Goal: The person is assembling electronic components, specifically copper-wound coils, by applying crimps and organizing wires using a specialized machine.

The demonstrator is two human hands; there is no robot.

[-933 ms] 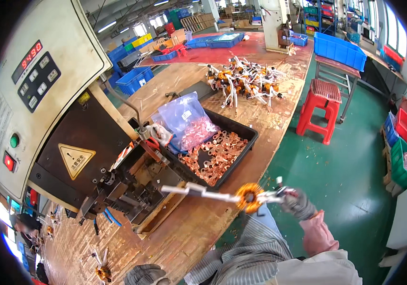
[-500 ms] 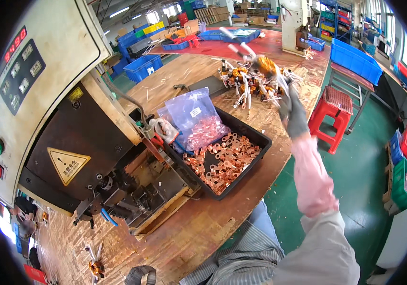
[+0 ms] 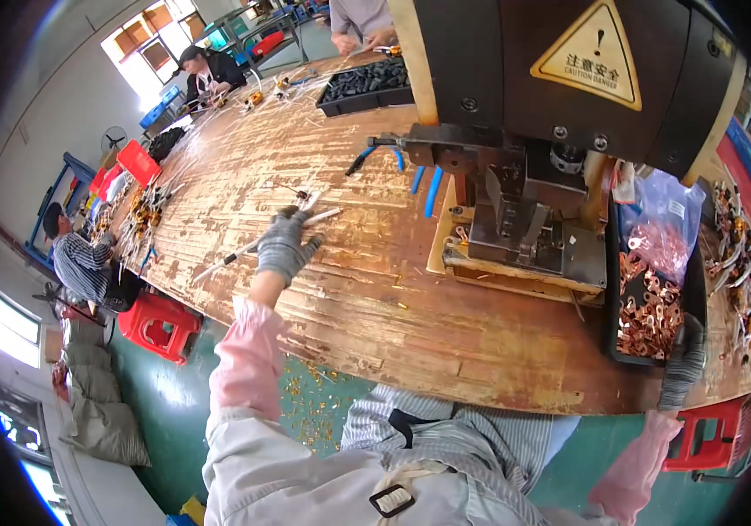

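Note:
My left hand point(image 3: 285, 248), in a grey knitted glove, lies over a wire coil on the worn wooden table. Its thumb stands apart from the fingers. Most of the coil is covered by the glove; a white-sleeved lead point(image 3: 321, 216) comes out to the right and a thin dark-and-white lead point(image 3: 226, 261) to the left. At the far right my gloved right hand point(image 3: 685, 361) hangs by the near right corner of a black tray point(image 3: 614, 302), fingers stretched toward the tray edge, nothing visible in them. Copper terminals point(image 3: 647, 324) fill the tray's near part.
A press machine point(image 3: 524, 202) with a warning triangle stands right of centre, blue-handled pliers point(image 3: 375, 155) beside it. Coils point(image 3: 748, 263) are heaped beyond the tray. Across the table, people work near a tray of black parts point(image 3: 367, 83). Red stools point(image 3: 159, 326) stand below.
My view has swung left. The left hand has reached from the table's near edge onto the coil. The right hand has come back from the coil heap to the tray.

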